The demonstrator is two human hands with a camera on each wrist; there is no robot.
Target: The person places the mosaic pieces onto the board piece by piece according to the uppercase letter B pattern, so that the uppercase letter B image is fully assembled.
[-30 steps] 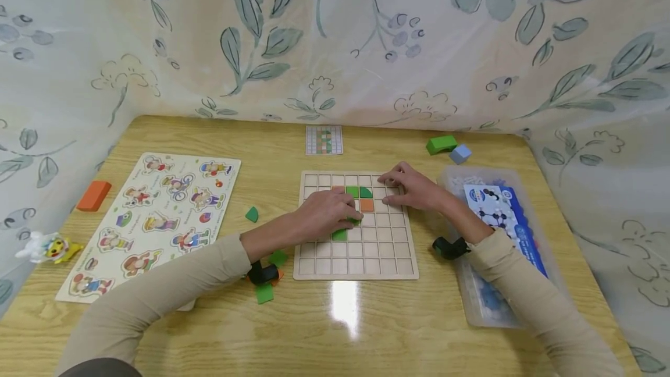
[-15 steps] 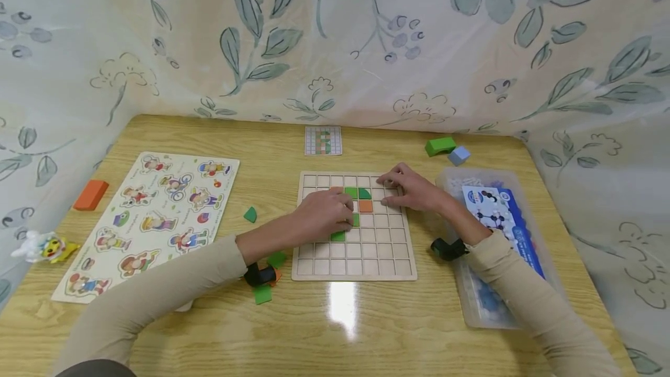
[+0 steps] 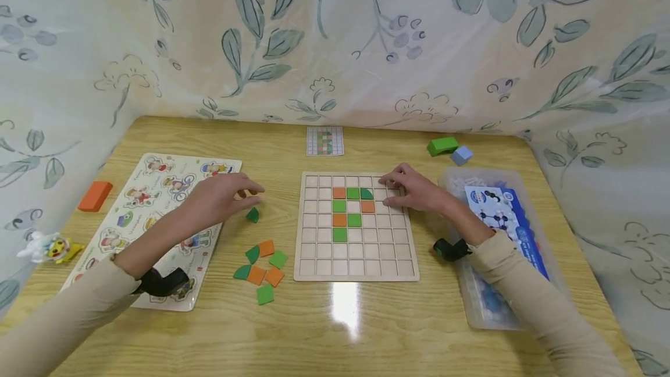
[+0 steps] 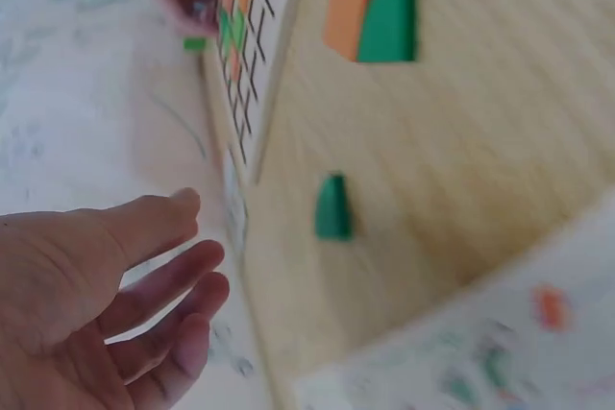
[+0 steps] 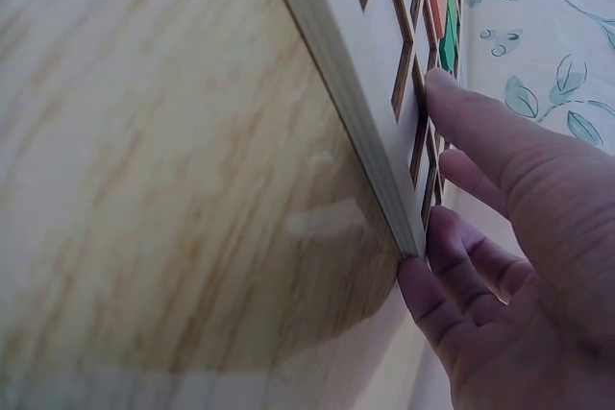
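My left hand (image 3: 218, 198) hangs with loosely bent fingers over the left part of the table and holds nothing. Just below its fingertips lies a dark green quarter-circle tile (image 3: 253, 214), which the left wrist view shows apart from the hand. The wooden grid board (image 3: 366, 252) bears orange and light green square tiles and one dark green quarter-circle (image 3: 367, 194). At the board's far right corner rests my right hand (image 3: 410, 189), its thumb and fingers touching the board (image 5: 370, 64). Loose tiles, among them a green square (image 3: 265, 294), lie left of the board.
A picture puzzle board (image 3: 173, 290) lies under the left forearm. A patterned card (image 3: 324, 141) sits behind the grid. At right stands a plastic box (image 3: 473, 307); behind it are green (image 3: 442, 145) and blue (image 3: 461, 155) blocks. An orange block (image 3: 95, 196) and a toy figure (image 3: 54, 248) are far left.
My left hand has left the grid board and moved left to the lone quarter-circle tile. Tiles it covered on the board, and the loose tiles, now show. The right hand stays put.
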